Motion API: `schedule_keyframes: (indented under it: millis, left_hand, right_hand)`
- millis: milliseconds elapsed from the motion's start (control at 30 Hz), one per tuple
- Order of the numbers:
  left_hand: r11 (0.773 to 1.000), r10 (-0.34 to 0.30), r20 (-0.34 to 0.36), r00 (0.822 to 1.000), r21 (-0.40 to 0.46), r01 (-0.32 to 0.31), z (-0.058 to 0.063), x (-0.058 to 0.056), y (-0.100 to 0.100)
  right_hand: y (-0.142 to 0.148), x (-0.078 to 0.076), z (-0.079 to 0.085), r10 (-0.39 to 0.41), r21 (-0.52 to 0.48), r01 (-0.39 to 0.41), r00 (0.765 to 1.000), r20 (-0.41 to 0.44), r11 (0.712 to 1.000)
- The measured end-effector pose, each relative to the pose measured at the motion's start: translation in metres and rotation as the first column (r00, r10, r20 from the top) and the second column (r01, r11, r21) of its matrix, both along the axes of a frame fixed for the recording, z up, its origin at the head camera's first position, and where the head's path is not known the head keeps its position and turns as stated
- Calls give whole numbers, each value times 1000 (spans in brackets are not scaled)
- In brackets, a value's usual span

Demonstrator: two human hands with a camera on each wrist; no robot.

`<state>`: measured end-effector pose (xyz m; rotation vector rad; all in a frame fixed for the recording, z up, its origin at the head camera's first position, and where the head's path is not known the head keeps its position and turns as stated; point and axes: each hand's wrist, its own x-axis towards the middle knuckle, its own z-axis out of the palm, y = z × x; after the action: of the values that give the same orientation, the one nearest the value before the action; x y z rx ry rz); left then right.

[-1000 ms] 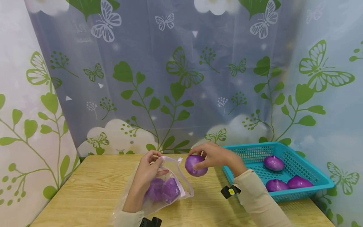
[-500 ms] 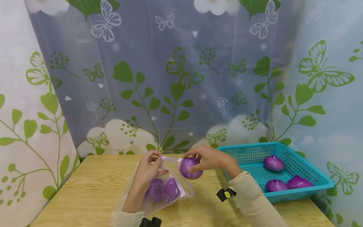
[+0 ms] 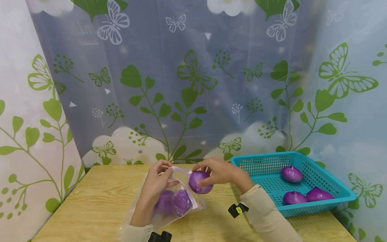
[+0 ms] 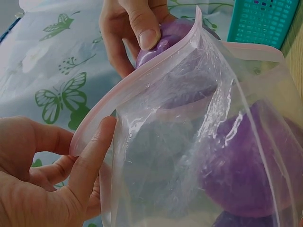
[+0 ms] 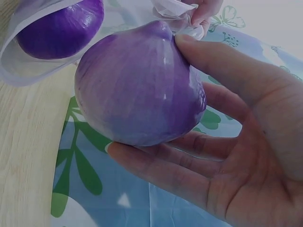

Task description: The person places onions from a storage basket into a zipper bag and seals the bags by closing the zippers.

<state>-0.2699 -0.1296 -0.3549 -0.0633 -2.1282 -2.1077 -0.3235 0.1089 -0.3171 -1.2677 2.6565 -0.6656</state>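
My left hand (image 3: 158, 181) pinches the rim of a clear zip bag (image 4: 156, 137) between thumb and fingers, its mouth spread toward the right. Inside the bag lie purple onions (image 3: 182, 202), seen through the plastic. My right hand (image 3: 222, 172) grips another purple onion (image 5: 139, 87), thumb by its pointed tip and fingers curled under its far side. That onion overlaps the bag's opening in the head view. From the left wrist, the right hand (image 4: 135, 33) shows just behind the bag's pinkish rim, with part of the onion hidden by it.
A turquoise plastic basket (image 3: 263, 181) stands at the right of the wooden table (image 3: 99, 195). Three more purple onions (image 3: 291, 174) lie in it. Behind the table hangs a curtain (image 3: 151, 101) printed with leaves and butterflies.
My right hand has carried the onion left and slightly down, up to the bag's mouth. The left hand and the bag stay nearly still.
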Motion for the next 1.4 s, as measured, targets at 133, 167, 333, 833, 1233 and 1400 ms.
schedule_keyframes:
  millis: [133, 167, 333, 833, 1233, 1400]
  left_hand:
    - [1000, 0, 0, 1000, -1, 0, 1, 1, 0]
    - [1000, -1, -1, 1000, -2, 1, 1, 1, 0]
    - [1000, 0, -3, 1000, -9, 0, 2, 2, 0]
    - [1000, 5, -3, 1000, -7, -5, 2, 2, 1]
    - [1000, 10, -2, 1000, -4, -10, 1, 0, 0]
    - [1000, 13, 1, 1000, -6, -13, 1, 0, -1]
  right_hand:
    - [-3, 0, -1, -11, 9, 11, 1000, 10, 1000]
    - [-3, 0, -2, -15, 14, 15, 1000, 16, 1000]
    - [-6, -1, -8, -14, 26, 13, 999, 34, 1000]
    - [-12, -1, -15, -45, 38, 48, 995, -84, 998]
    - [-13, 2, -12, -38, 1, 39, 997, -61, 999]
    - [-13, 6, -6, -41, -25, 40, 999, -24, 999]
